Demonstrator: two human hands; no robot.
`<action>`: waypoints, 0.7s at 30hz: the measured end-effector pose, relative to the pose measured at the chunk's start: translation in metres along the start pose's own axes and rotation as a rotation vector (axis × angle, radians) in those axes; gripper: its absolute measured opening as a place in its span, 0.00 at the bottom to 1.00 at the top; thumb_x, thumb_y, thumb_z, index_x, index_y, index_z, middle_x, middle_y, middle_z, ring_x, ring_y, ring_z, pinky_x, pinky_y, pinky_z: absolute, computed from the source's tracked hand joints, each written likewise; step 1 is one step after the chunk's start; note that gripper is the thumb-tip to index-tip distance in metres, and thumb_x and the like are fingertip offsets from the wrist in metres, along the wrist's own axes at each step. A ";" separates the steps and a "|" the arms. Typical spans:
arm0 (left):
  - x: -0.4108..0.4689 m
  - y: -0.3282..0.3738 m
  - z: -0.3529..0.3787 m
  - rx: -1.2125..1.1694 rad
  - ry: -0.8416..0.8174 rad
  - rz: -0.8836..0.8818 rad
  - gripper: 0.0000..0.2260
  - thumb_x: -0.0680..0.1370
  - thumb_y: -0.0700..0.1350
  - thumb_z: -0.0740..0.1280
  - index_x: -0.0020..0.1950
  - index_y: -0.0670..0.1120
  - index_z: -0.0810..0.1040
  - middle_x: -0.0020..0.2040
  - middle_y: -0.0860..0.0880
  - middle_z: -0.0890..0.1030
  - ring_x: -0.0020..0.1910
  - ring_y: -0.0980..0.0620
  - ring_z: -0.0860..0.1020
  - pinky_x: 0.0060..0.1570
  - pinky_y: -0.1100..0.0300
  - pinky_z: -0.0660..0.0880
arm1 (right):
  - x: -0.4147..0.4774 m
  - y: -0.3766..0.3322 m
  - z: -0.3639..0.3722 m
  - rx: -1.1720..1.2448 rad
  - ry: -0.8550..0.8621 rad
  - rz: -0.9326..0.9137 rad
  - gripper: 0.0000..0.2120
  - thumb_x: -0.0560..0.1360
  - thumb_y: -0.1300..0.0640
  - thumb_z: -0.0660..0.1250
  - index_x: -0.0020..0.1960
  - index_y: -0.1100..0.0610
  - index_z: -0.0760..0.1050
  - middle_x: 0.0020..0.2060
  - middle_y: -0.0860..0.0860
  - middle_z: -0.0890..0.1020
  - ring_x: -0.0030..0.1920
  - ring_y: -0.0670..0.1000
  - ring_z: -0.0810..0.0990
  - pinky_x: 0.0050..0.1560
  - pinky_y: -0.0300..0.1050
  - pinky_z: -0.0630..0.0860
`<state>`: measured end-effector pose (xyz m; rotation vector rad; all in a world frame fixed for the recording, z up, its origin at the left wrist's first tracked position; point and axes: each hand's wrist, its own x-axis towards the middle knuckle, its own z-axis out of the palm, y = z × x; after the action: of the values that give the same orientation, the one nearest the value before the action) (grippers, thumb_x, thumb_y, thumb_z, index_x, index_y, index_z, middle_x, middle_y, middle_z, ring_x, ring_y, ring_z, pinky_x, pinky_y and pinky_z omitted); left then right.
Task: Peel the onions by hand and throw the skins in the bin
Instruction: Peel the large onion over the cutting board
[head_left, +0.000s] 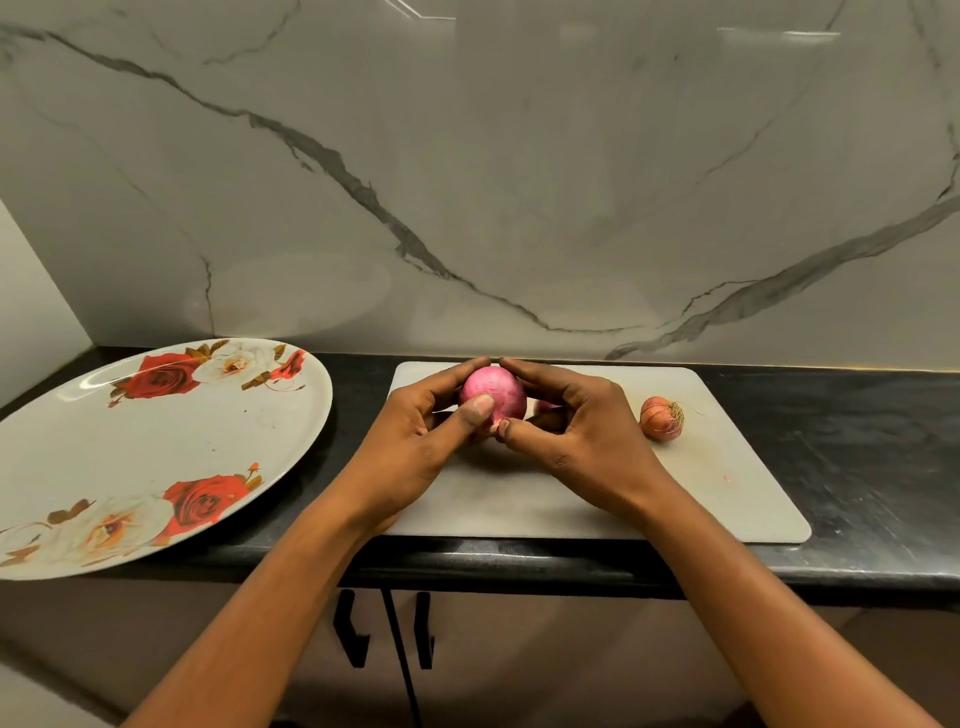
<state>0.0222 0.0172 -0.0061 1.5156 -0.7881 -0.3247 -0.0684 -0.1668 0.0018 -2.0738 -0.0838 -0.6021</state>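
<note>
Marble wall (519, 182) behind, black counter (857, 467) below, grey board (727, 499) on it. Over the board's middle my left hand (415, 441) and right hand (582, 431) both curl round a pink onion (493, 392), thumbs on its near side. I judge it firm, light and slick, its skin brittle; best pinched at the root end. A brown onion (661, 418), unpeeled, lies on the board's right side.

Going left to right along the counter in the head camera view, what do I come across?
floral plate → left hand → pink onion, gripped by both hands → right hand → unpeeled onion. The cutting board spans beneath the hands and onions, so it is left out of the order.
</note>
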 end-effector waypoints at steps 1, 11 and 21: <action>0.000 -0.001 0.000 0.008 0.007 0.000 0.21 0.81 0.46 0.70 0.75 0.50 0.77 0.67 0.49 0.83 0.67 0.46 0.81 0.68 0.44 0.78 | 0.000 0.000 0.002 0.002 0.008 -0.004 0.26 0.74 0.53 0.78 0.72 0.49 0.79 0.51 0.42 0.86 0.34 0.42 0.78 0.42 0.37 0.77; 0.003 -0.005 0.000 0.034 0.025 -0.021 0.25 0.80 0.50 0.71 0.77 0.52 0.74 0.68 0.51 0.82 0.69 0.49 0.79 0.71 0.45 0.75 | -0.001 0.000 0.005 -0.050 0.037 0.006 0.33 0.71 0.40 0.69 0.74 0.47 0.76 0.35 0.37 0.82 0.31 0.42 0.76 0.40 0.45 0.79; 0.004 0.000 0.002 -0.131 0.050 -0.028 0.22 0.80 0.46 0.68 0.75 0.46 0.76 0.66 0.48 0.82 0.65 0.47 0.83 0.60 0.53 0.82 | -0.003 0.003 0.004 -0.034 0.051 -0.019 0.26 0.76 0.51 0.68 0.74 0.47 0.77 0.32 0.41 0.82 0.33 0.55 0.81 0.44 0.60 0.85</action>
<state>0.0233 0.0131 -0.0056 1.4078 -0.6936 -0.3519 -0.0684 -0.1648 -0.0037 -2.0907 -0.0638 -0.6718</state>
